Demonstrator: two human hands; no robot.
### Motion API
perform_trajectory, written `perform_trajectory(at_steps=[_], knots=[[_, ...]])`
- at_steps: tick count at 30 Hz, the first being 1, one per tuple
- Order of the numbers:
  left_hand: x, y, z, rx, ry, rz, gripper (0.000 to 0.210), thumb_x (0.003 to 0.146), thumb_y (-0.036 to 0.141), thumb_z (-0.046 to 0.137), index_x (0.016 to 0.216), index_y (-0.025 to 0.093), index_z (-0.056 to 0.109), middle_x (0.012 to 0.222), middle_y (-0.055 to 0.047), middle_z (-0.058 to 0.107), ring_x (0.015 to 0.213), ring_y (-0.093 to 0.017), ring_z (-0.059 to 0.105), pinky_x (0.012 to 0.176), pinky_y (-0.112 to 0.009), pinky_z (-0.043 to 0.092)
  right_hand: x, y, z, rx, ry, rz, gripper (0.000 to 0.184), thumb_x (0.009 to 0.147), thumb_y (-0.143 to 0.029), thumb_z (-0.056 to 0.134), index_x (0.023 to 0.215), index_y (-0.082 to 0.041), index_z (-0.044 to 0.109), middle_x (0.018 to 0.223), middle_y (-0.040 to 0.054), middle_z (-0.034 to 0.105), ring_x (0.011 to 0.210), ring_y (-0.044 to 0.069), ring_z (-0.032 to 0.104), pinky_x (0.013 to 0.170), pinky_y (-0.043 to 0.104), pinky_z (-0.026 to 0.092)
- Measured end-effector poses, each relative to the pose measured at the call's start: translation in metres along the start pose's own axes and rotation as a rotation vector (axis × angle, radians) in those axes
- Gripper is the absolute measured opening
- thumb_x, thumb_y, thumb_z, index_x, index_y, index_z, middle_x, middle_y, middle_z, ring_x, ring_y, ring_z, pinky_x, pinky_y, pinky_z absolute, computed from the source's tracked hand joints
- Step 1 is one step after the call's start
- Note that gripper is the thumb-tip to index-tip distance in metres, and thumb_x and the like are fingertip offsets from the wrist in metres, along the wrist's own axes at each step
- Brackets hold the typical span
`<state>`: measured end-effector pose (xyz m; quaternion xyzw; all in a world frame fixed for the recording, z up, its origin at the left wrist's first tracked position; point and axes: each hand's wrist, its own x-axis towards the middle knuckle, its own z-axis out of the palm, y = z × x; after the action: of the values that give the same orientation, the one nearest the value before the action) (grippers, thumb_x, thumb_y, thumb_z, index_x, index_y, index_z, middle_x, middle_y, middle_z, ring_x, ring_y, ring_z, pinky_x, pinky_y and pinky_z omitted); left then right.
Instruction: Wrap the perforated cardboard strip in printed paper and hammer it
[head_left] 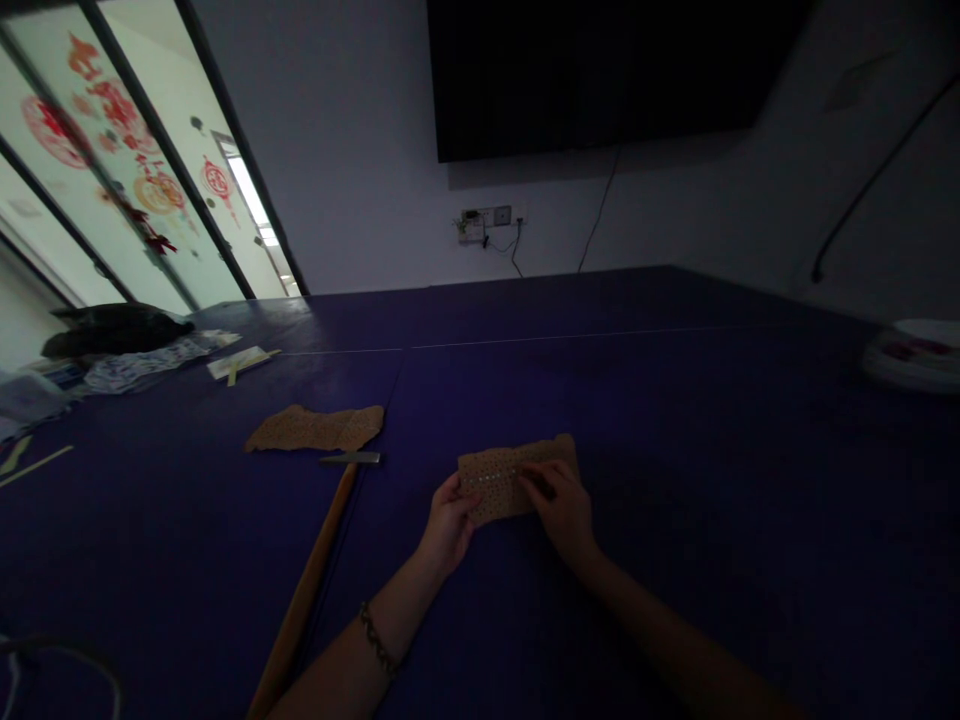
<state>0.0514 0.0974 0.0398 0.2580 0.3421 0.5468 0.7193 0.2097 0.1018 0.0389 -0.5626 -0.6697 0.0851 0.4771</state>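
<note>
A flat brown piece dotted with rows of small holes [495, 470] is held up over the purple tabletop. My left hand [450, 525] grips its left edge, thumb on the front face. Thumb and fingers of my right hand [559, 505] are pinched together against the front face, right of a short row of pale shiny spots. Whatever sits between those fingertips is too small to make out. To the left lies a hammer [319, 560] with a long wooden handle. Beyond its head rests a second brown dotted piece [319, 428] with uneven edges.
The purple table [675, 450] reaches to the wall. At the far left lie a dark bundle [120, 330], a patterned cloth or bag [146, 368] and a white card with yellowish strips [238, 362]. A pale round container [915, 355] stands at the right edge.
</note>
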Motion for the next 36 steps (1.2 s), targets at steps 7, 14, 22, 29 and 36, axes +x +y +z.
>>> perform_trajectory(at_steps=[7, 14, 22, 29, 36], knots=[[-0.0020, 0.0010, 0.0014, -0.007, -0.011, -0.006, 0.045, 0.058, 0.009, 0.061, 0.102, 0.016, 0.053, 0.105, -0.010, 0.059, 0.099, -0.024, 0.055, 0.083, -0.036, 0.044, -0.0011, 0.0008, 0.0040, 0.048, -0.049, 0.029, 0.017, 0.077, -0.032, 0.049, 0.079, -0.020, 0.061, 0.077, 0.0044, 0.059, 0.071, 0.018, 0.057, 0.065, 0.032, 0.045], [0.0001, -0.0008, 0.0001, 0.024, -0.047, -0.010, 0.047, 0.058, 0.012, 0.065, 0.104, 0.016, 0.052, 0.107, -0.011, 0.059, 0.100, -0.025, 0.055, 0.083, -0.037, 0.044, -0.0002, -0.0007, 0.0046, 0.014, -0.050, 0.045, 0.014, 0.075, -0.031, 0.051, 0.071, -0.019, 0.058, 0.069, 0.0028, 0.057, 0.062, 0.016, 0.053, 0.058, 0.029, 0.042], [-0.0011, -0.0002, 0.0005, 0.039, -0.043, -0.016, 0.045, 0.060, 0.013, 0.064, 0.103, 0.017, 0.053, 0.110, -0.011, 0.058, 0.100, -0.025, 0.054, 0.083, -0.036, 0.044, -0.0006, -0.0021, 0.0064, 0.041, -0.036, 0.033, 0.007, 0.072, -0.025, 0.053, 0.075, -0.019, 0.055, 0.072, 0.0026, 0.054, 0.062, 0.015, 0.051, 0.059, 0.029, 0.042], [-0.0015, -0.0003, 0.0000, 0.046, -0.041, -0.012, 0.046, 0.059, 0.013, 0.064, 0.104, 0.016, 0.053, 0.110, -0.012, 0.058, 0.101, -0.025, 0.054, 0.084, -0.037, 0.043, 0.0011, 0.0005, 0.0065, 0.068, -0.074, 0.062, 0.007, 0.073, -0.022, 0.052, 0.074, -0.018, 0.057, 0.068, 0.0018, 0.053, 0.060, 0.015, 0.050, 0.057, 0.028, 0.041], [-0.0015, 0.0011, -0.0001, 0.031, -0.041, -0.024, 0.045, 0.060, 0.010, 0.062, 0.103, 0.016, 0.053, 0.109, -0.011, 0.057, 0.102, -0.025, 0.053, 0.084, -0.038, 0.044, 0.0006, 0.0070, 0.0100, 0.144, -0.068, 0.039, 0.011, 0.073, -0.022, 0.051, 0.079, -0.018, 0.059, 0.071, 0.0027, 0.055, 0.062, 0.015, 0.052, 0.059, 0.029, 0.042]])
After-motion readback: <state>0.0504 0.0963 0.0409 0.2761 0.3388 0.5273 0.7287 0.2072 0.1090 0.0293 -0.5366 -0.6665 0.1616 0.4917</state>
